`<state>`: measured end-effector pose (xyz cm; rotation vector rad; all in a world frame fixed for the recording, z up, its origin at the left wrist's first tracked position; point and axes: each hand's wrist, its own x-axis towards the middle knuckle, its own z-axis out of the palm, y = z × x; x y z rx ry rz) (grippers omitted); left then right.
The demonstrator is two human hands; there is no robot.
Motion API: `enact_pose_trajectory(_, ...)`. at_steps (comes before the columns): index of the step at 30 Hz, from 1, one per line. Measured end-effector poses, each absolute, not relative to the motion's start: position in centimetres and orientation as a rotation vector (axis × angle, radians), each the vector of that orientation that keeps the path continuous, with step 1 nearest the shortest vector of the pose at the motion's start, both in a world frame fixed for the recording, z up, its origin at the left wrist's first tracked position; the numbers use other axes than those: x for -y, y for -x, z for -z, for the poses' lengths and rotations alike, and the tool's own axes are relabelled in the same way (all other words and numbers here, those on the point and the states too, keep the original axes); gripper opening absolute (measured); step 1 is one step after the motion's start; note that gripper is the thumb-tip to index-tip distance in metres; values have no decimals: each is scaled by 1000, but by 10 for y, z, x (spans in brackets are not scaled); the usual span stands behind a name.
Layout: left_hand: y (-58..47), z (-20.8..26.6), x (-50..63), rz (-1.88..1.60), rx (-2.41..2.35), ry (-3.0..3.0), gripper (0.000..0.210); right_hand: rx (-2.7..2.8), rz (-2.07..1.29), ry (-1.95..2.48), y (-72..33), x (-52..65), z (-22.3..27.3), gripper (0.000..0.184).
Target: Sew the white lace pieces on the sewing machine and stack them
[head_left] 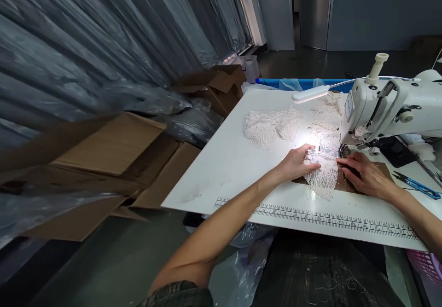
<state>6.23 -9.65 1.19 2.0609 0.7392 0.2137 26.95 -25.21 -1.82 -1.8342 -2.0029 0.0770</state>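
Note:
A white lace piece [323, 178] lies under the needle area of a white sewing machine [359, 104]. A small printed label [323, 149] shows on the lace near the presser foot [341, 150]. My left hand [295, 162] grips the lace by its left side, thumb nearer to me and fingers farther off. To the right of the foot, my right hand [362, 173] rests on a brown board [345, 183], fingers stretched out and apart, with a fingertip touching the lace edge. More lace pieces [272, 125] lie behind my left hand.
A lit lamp [311, 94] hangs over the white table [214, 178], which has a ruler strip [311, 216] along its front. Blue thread snips [419, 187] and a black phone-like slab [397, 151] lie at right. Open cardboard boxes [113, 146] stand at left.

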Motion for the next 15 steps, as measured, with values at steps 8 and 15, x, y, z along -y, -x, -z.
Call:
enact_pose_trajectory(8,-64,-6,95,-240,-790,-2063,65,2022,-49,1885,-268,252,20,45)
enact_pose_trajectory(15,-65,-4,94,-207,-802,-2026,66,1985,-25,1859,-263,254,23,42)
